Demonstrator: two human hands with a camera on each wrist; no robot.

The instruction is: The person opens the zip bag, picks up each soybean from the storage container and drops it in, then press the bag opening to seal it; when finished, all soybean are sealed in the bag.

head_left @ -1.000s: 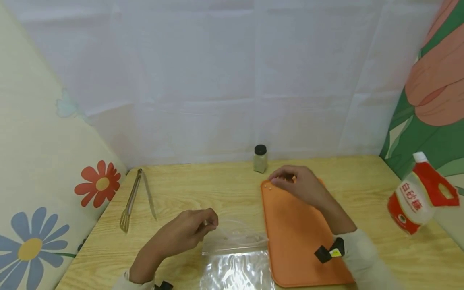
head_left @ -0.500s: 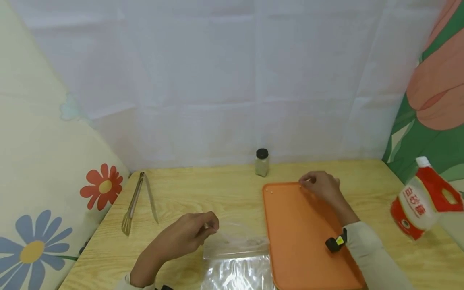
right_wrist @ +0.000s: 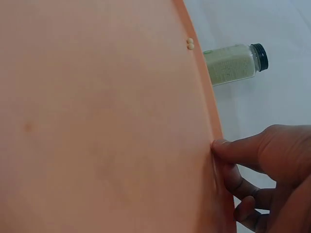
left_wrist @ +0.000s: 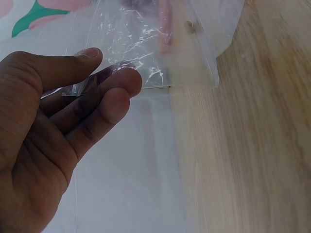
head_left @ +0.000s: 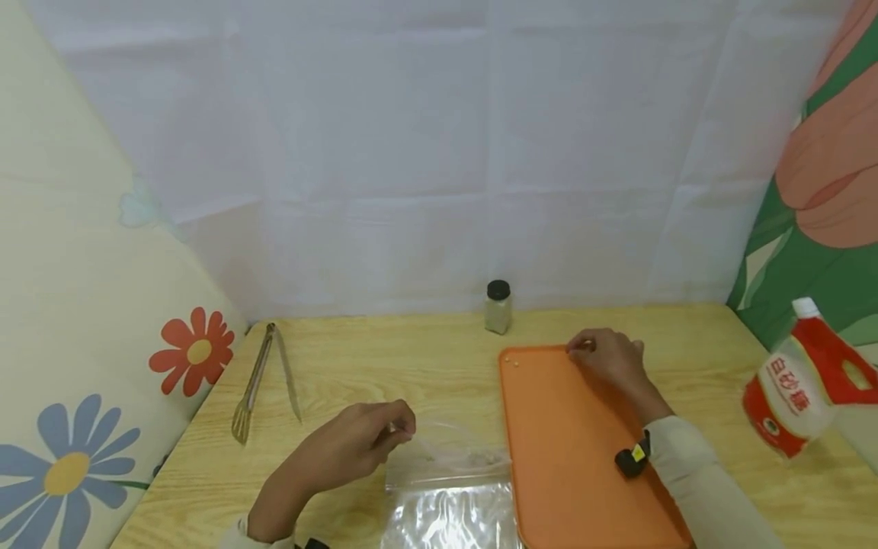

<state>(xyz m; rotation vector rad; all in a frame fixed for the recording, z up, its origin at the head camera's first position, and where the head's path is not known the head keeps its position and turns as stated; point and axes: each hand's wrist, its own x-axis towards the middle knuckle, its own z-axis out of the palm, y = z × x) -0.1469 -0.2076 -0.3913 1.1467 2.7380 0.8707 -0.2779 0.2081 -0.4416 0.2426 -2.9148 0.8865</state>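
Observation:
My left hand (head_left: 360, 436) pinches the upper edge of a clear zip bag (head_left: 449, 518), which lies toward the table's front. In the left wrist view the plastic bag (left_wrist: 141, 48) spreads out from between thumb and fingers, with a small pale piece (left_wrist: 190, 26) inside it. Right of the bag is an orange cutting board (head_left: 569, 457). My right hand (head_left: 613, 362) grips its far rim; the right wrist view shows the thumb (right_wrist: 233, 150) on top and fingers curled below. Two small pale round beans (right_wrist: 190, 44) sit by the rim at the board's far left corner.
Behind the board stands a small jar (head_left: 498, 309) with a black lid. Metal tongs (head_left: 257, 381) lie at the left. A red and white sugar pouch (head_left: 796, 389) stands at the right. A white cloth (head_left: 377, 168) hangs behind the table.
My right hand has moved right from the board's far left corner and now grips the middle of the far rim. The left hand has stayed at the bag.

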